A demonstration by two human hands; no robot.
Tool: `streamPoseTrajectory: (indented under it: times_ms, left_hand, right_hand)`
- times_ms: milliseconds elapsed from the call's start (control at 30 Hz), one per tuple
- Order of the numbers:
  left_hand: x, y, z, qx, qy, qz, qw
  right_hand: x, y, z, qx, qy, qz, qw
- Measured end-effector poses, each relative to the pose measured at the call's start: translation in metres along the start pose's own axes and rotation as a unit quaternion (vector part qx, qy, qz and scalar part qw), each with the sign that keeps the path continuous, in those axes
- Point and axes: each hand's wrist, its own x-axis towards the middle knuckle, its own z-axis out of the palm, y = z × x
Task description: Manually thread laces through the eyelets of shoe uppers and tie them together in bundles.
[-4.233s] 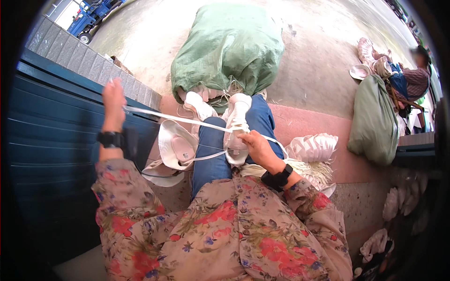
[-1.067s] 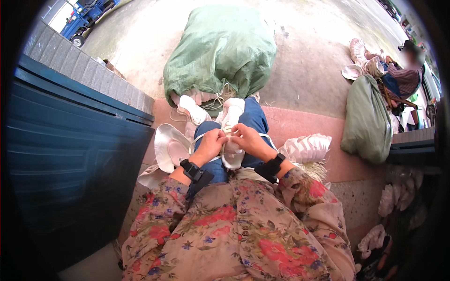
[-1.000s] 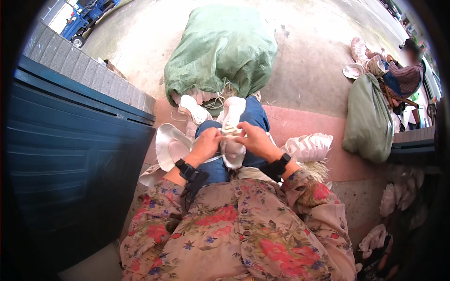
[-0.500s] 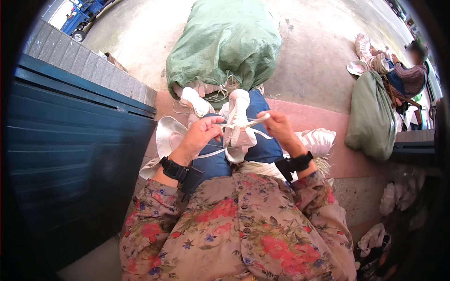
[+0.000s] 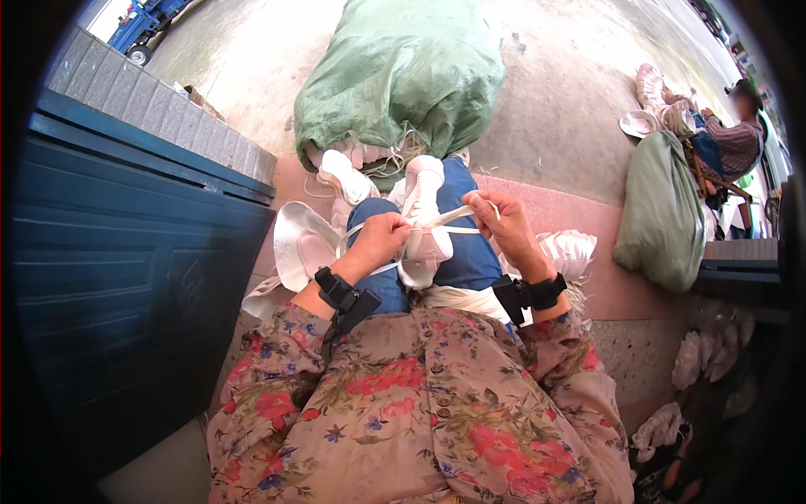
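Observation:
A white sneaker (image 5: 429, 250) rests between my thighs, on my blue trousers (image 5: 463, 262). My left hand (image 5: 379, 242) is closed at the shoe's left side, its fingertips pinching a flat white shoelace. Up and to the right, my right hand (image 5: 501, 220) grips a loop of white shoelace (image 5: 456, 217) that stretches taut from the shoe. Another strand runs beneath that loop toward my right fingers. A loose lace end curves beside my left wrist. Both wrists wear black straps with small boxes.
Ahead stands a big green sack (image 5: 399, 76) with pale shoe parts at its mouth. Another white shoe (image 5: 348, 176) lies before it; a white upper (image 5: 302, 244) sits left. A blue door (image 5: 143, 269) flanks my left. Rightward are a green bag (image 5: 663, 214) and a seated person (image 5: 732, 139).
My left hand has closed and moved in against the shoe. My right hand now holds the lace as a wider loop. The view has shifted slightly.

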Motion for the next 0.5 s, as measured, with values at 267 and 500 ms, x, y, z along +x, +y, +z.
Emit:
streamPoseTrajectory:
  times_ms: [267, 500]
  left_hand:
    - [0.006, -0.002, 0.005, -0.189, -0.076, -0.071, 0.977]
    - [0.012, -0.004, 0.005, -0.072, -0.09, -0.04, 0.993]
  right_hand:
    - [0.001, -0.019, 0.014, -0.104, -0.073, -0.03, 0.991]
    - [0.007, -0.031, 0.034, -0.142, -0.183, -0.066, 0.971]
